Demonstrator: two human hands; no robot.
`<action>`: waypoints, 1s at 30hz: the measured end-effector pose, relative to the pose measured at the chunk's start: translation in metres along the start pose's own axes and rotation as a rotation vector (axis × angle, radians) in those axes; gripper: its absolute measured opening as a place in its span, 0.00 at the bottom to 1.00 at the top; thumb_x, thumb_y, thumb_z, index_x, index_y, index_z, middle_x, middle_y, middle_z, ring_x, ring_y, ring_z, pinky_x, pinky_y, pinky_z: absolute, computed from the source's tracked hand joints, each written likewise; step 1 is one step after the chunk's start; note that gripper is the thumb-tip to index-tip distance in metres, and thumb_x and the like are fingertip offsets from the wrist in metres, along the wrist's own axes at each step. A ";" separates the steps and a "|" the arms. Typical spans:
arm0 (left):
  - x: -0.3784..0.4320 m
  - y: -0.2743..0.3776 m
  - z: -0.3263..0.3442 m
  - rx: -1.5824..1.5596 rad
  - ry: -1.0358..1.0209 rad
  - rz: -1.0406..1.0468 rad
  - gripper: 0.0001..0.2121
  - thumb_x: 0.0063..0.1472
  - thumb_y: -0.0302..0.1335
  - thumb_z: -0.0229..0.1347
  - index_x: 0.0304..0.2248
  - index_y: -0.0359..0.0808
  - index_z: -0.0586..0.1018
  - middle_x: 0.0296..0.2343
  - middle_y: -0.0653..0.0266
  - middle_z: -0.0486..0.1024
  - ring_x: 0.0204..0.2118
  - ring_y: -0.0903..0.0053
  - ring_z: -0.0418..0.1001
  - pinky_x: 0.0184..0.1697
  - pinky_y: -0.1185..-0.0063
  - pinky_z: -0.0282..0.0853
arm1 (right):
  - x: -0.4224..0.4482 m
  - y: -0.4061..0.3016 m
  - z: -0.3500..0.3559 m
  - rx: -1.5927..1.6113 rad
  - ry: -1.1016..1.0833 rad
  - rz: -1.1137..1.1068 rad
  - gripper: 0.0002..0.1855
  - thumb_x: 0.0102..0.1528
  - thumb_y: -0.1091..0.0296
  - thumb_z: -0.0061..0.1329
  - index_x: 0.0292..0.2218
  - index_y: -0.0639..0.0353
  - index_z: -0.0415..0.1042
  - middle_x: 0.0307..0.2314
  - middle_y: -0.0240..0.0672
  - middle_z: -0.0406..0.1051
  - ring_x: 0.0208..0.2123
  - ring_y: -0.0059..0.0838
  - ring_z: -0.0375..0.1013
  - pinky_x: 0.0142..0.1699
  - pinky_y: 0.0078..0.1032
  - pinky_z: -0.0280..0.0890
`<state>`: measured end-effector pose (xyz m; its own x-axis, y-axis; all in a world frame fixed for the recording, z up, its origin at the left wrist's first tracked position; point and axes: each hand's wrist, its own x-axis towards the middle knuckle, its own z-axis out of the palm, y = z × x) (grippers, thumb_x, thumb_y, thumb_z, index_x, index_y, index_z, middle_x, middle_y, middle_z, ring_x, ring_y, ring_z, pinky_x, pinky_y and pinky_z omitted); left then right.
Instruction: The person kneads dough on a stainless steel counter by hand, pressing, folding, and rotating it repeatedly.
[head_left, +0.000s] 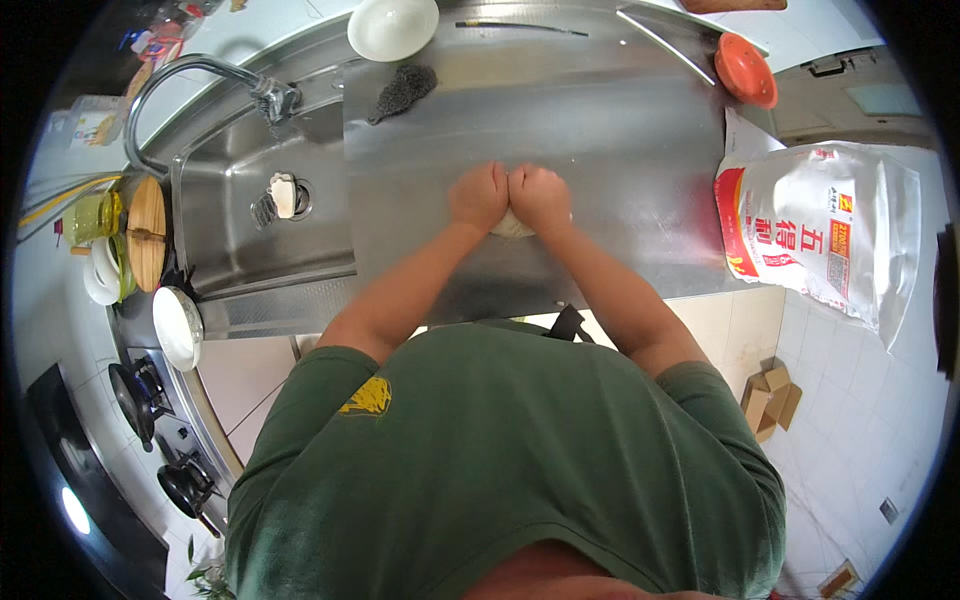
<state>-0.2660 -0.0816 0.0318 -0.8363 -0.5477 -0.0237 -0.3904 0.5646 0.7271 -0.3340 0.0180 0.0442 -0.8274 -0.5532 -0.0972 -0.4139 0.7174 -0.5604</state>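
A pale lump of dough (514, 226) lies on the stainless steel worktop (637, 187), mostly hidden beneath my two hands. My left hand (480, 196) presses on it with the fingers curled in. Right beside it, my right hand (540, 198) bears down in the same way, thumb side against the left. Both forearms reach straight forward from the counter's front edge. Only the near rim of the dough shows, between the wrists.
To the left is a steel sink (240, 240) with a curved faucet (202, 64). A dark scouring pad (405, 90) and a white bowl (393, 28) sit at the back. An opened flour bag (817, 225) and an orange bowl (745, 69) stand at right.
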 end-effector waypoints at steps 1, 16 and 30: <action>0.011 0.006 -0.006 0.020 -0.026 -0.005 0.10 0.60 0.30 0.47 0.24 0.33 0.72 0.21 0.50 0.69 0.27 0.52 0.66 0.31 0.62 0.60 | 0.008 -0.005 -0.006 0.002 -0.014 0.056 0.11 0.52 0.63 0.41 0.25 0.57 0.72 0.23 0.41 0.72 0.28 0.45 0.71 0.32 0.39 0.63; -0.045 0.009 0.005 -0.332 0.140 0.151 0.14 0.60 0.32 0.45 0.22 0.31 0.71 0.17 0.50 0.70 0.21 0.51 0.66 0.28 0.62 0.61 | -0.047 -0.002 -0.023 -0.102 -0.012 -0.248 0.15 0.53 0.59 0.40 0.25 0.57 0.74 0.25 0.41 0.74 0.31 0.46 0.73 0.35 0.40 0.64; -0.079 0.027 -0.036 0.065 0.188 0.564 0.14 0.56 0.34 0.44 0.33 0.34 0.77 0.33 0.52 0.75 0.35 0.57 0.70 0.44 0.65 0.60 | -0.091 0.003 -0.008 0.090 0.258 -0.333 0.13 0.57 0.62 0.38 0.34 0.57 0.73 0.30 0.40 0.73 0.35 0.41 0.71 0.40 0.37 0.61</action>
<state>-0.1972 -0.0450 0.0779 -0.8411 -0.2494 0.4799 0.0661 0.8332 0.5490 -0.2628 0.0739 0.0580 -0.7265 -0.6161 0.3042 -0.6495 0.4714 -0.5966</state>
